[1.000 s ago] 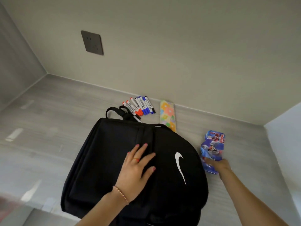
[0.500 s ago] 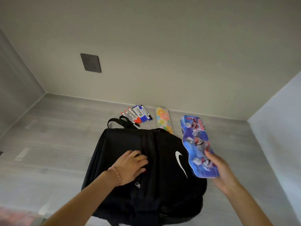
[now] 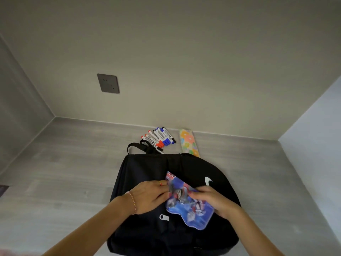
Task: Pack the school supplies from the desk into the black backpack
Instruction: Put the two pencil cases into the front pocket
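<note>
1. The black backpack (image 3: 147, 182) lies flat on the grey surface (image 3: 64, 172), near its front edge, with its top handle (image 3: 136, 145) toward the wall and a white logo (image 3: 208, 181) on its right side.
2. A blue pencil case (image 3: 186, 202) printed with cartoon figures sits over the middle of the backpack, its far end at the bag's fabric; whether that end is already inside an opening cannot be told.
3. The right hand (image 3: 215, 202) holds the pencil case from the right, thumb on its top face and the fingers curled round its edge.
4. The left hand (image 3: 149, 196) is at the left edge of the pencil case, its fingers (image 3: 163, 193) bent and touching the case and the bag fabric there; whether they pinch the fabric or the case cannot be told. A ring sits on one finger and a thin bracelet (image 3: 132, 201) on the wrist.
5. A white zip pull (image 3: 164, 217) lies on the backpack just below the left hand.
6. A bunch of markers (image 3: 158, 138) with red, blue and black caps lies beyond the backpack, near the wall, and the nearest ones touch the handle.
7. A flowered pencil case (image 3: 189, 142) lies to the right of the markers, its near end hidden behind the backpack.
8. A dark wall socket (image 3: 108, 83) is set in the back wall, above and to the left of the markers.
</note>
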